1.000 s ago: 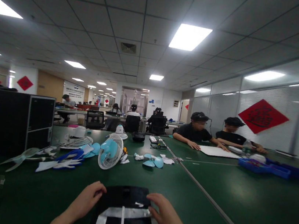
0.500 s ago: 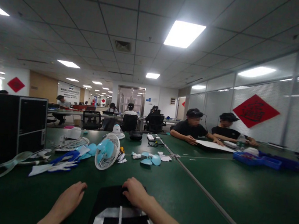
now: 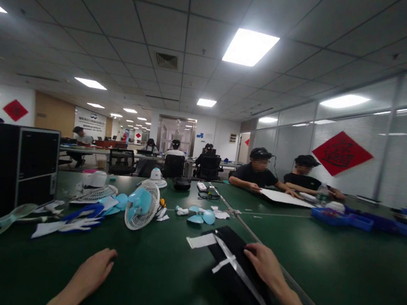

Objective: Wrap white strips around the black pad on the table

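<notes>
Black panel [image 3: 236, 282] with pale strips [image 3: 233, 263] tilts over the green table [image 3: 155, 279], long axis running far left to near right, right edge gripped in curled fingers of my nearer right hand [image 3: 265, 265], my left hand [image 3: 96, 266] half-curled, apparently empty, well apart leftward.

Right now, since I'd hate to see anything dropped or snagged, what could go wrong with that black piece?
Only the right hand holds the black piece, near one edge, with the left hand apart from it; it might twist or slip. Its pale strips jut past the edges and could catch, perhaps on the light-blue blades beyond.
</notes>
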{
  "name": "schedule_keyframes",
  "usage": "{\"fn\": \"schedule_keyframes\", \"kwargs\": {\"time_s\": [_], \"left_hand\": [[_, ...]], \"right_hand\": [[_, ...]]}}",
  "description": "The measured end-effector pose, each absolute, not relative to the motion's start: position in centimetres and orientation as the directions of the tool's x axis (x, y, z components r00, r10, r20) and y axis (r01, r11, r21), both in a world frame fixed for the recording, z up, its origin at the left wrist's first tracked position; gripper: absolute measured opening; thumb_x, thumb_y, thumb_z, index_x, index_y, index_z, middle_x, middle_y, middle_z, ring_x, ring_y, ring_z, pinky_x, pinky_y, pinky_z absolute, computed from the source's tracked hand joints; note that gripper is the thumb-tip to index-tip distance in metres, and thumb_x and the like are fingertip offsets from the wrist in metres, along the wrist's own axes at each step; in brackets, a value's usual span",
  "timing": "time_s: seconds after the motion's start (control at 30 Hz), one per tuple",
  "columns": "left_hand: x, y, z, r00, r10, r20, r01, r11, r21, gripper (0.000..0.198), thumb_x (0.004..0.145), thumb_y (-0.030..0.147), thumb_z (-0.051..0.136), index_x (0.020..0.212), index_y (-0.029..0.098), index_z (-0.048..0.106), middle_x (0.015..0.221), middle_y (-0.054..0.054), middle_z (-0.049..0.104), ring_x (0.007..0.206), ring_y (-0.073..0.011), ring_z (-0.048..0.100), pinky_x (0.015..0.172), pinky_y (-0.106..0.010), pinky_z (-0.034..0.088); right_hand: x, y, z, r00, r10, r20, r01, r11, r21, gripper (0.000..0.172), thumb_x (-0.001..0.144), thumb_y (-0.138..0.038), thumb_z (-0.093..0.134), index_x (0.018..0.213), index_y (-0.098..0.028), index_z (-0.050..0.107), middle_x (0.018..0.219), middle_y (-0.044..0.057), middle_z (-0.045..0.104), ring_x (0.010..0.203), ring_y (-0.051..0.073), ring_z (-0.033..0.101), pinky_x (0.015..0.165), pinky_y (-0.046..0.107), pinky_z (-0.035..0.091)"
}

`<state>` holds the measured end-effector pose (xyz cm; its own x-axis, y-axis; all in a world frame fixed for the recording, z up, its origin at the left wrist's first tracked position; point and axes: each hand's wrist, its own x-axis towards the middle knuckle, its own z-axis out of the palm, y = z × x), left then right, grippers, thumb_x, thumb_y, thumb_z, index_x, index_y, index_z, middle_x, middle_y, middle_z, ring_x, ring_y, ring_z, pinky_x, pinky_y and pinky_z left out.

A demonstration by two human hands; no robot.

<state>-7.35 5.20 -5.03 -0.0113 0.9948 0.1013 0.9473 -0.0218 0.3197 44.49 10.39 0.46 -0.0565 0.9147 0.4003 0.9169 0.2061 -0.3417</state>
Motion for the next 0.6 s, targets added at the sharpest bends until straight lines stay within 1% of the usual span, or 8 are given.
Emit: {"fn": "schedule_keyframes", "kwargs": {"time_s": [0.07,0.13,0.23,0.33,0.4,0.5,0.6], "left_hand": [[-7.4,5.3,-5.2,-0.014,0.996,0.091,0.944,-0.016,0.330,0.037,0.086,0.031,0.041,0.117,0.020,0.058,0.123,-0.007,0.059,0.113,-0.0226,0.056,0.094,-0.036,0.046],[-7.6,5.4,-5.3,-0.014,0.997,0.082,0.945,-0.013,0.327,0.037,0.086,0.032,0.042,0.117,0.020,0.057,0.124,-0.007,0.059,0.115,-0.0230,0.055,0.096,-0.037,0.044],[-7.6,5.3,-5.2,-0.016,0.997,0.075,0.950,-0.009,0.312,0.038,0.086,0.032,0.040,0.118,0.019,0.057,0.124,-0.008,0.059,0.115,-0.0231,0.055,0.097,-0.037,0.043],[-7.7,5.2,-5.1,-0.020,0.999,0.050,0.945,0.003,0.326,0.039,0.085,0.033,0.040,0.117,0.019,0.057,0.122,-0.007,0.060,0.113,-0.0231,0.056,0.095,-0.037,0.045],[-7.8,5.2,-5.1,-0.015,0.998,0.065,0.941,-0.008,0.339,0.038,0.084,0.033,0.039,0.116,0.020,0.058,0.120,-0.006,0.061,0.111,-0.0226,0.057,0.093,-0.036,0.046],[-7.9,5.4,-5.3,-0.004,0.997,0.078,0.939,-0.023,0.343,0.039,0.084,0.032,0.039,0.116,0.019,0.058,0.119,-0.006,0.061,0.109,-0.0215,0.058,0.093,-0.035,0.046],[-7.8,5.4,-5.3,-0.006,0.997,0.075,0.943,-0.019,0.333,0.039,0.084,0.031,0.039,0.115,0.018,0.058,0.118,-0.007,0.061,0.108,-0.0207,0.058,0.093,-0.033,0.045]], "right_hand": [[48.0,10.5,-0.3,0.033,0.919,0.393,0.940,0.105,-0.326,0.034,0.083,-0.034,0.045,0.095,-0.016,0.072,0.101,0.012,0.070,0.096,0.026,0.062,0.084,0.032,0.044],[50.6,10.4,-1.0,0.087,0.921,0.380,0.952,0.036,-0.304,0.033,0.082,-0.033,0.046,0.092,-0.016,0.072,0.100,0.013,0.070,0.095,0.027,0.062,0.082,0.033,0.044],[52.5,10.1,-1.7,0.130,0.935,0.331,0.956,-0.030,-0.291,0.031,0.082,-0.031,0.046,0.090,-0.016,0.072,0.098,0.013,0.071,0.093,0.027,0.064,0.078,0.032,0.045],[52.7,9.8,-1.9,0.172,0.942,0.288,0.956,-0.089,-0.281,0.028,0.081,-0.029,0.047,0.085,-0.017,0.072,0.094,0.013,0.071,0.091,0.026,0.065,0.073,0.031,0.045],[52.5,9.6,-1.9,0.189,0.946,0.262,0.954,-0.114,-0.278,0.026,0.081,-0.028,0.048,0.084,-0.016,0.071,0.094,0.013,0.071,0.091,0.026,0.065,0.071,0.031,0.044],[52.0,9.2,-1.6,0.186,0.950,0.249,0.958,-0.118,-0.263,0.027,0.083,-0.028,0.046,0.087,-0.015,0.070,0.095,0.013,0.070,0.091,0.026,0.064,0.071,0.031,0.044],[51.4,8.4,-1.5,0.178,0.930,0.321,0.970,-0.110,-0.217,0.030,0.086,-0.032,0.043,0.093,-0.015,0.067,0.096,0.014,0.068,0.091,0.026,0.064,0.072,0.031,0.044]]}}
